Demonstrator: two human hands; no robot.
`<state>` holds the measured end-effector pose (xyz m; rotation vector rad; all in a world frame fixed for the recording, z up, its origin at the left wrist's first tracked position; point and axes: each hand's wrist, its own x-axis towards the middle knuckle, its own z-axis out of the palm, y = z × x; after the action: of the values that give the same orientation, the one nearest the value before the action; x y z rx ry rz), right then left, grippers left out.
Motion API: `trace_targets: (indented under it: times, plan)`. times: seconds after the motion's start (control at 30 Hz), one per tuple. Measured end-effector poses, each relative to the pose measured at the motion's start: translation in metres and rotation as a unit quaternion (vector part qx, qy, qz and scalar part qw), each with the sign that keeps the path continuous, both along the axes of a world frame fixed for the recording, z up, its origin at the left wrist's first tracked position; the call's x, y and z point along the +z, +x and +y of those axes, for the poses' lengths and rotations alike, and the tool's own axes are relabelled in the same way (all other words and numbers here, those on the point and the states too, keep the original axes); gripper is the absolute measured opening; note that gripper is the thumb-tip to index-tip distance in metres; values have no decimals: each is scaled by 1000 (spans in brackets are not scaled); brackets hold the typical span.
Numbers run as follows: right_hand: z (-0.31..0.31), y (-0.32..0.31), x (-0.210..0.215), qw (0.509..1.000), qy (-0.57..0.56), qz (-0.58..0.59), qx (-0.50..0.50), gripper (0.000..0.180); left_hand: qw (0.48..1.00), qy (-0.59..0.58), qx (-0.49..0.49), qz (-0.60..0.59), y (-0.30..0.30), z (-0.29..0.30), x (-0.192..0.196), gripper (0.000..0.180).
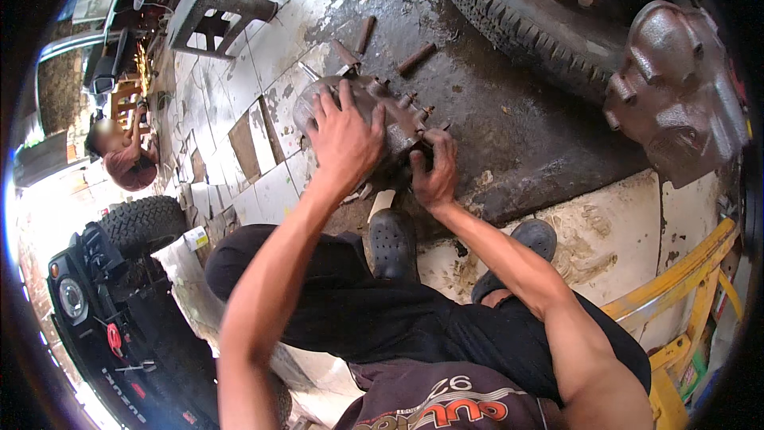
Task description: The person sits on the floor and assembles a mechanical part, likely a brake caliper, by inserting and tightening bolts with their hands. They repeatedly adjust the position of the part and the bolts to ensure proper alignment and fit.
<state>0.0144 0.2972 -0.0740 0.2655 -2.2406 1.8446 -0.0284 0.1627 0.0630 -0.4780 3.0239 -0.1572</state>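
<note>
A grey-brown cast-metal housing (398, 118), likely a gearbox part, lies on the floor in front of my feet. Several studs and bolt ends stick out along its far right side. Spread over its left part, my left hand (348, 139) presses down with the fingers apart. At the right end, my right hand (436, 171) has curled fingers hooked on the housing's edge, the thumb pointing up beside it. What lies under the fingertips is hidden. Just beyond the housing are rusty metal rods (417, 60), and a shiny shaft (309, 72) projects at its far left.
A large tyre (525, 28) and another cast housing (676, 95) stand at the right. A dark stool (219, 12) is at the far left, with a crouching person (131, 155) near sparks. A black vehicle (95, 295) and yellow metal frame (676, 295) flank me.
</note>
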Motion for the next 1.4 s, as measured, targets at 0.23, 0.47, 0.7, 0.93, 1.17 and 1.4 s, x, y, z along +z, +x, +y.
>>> trace_targets:
  times: [0.23, 0.47, 0.7, 0.93, 1.17, 1.4]
  plan:
    - [0, 0, -13, 995, 49, -63, -59, 39, 945, 47, -203, -253, -6, -10, 83, 74]
    - [9, 2, 7, 997, 56, -55, -12, 47, 933, 111, -284, -191, -13, -12, 95, 68]
    - [6, -12, 14, 999, 37, -11, -4, 38, 941, 75, -289, -160, -6, -6, 109, 67]
    - [19, -12, 8, 999, 17, 14, 41, 33, 955, 73, -242, -155, 18, -19, 67, 86]
    - [23, -9, 16, 995, 36, 83, 39, 22, 955, -4, -205, -213, 27, -15, 54, 128]
    - [24, -9, 12, 999, 32, 11, 36, 17, 947, 12, -160, -278, 6, 6, 52, 139]
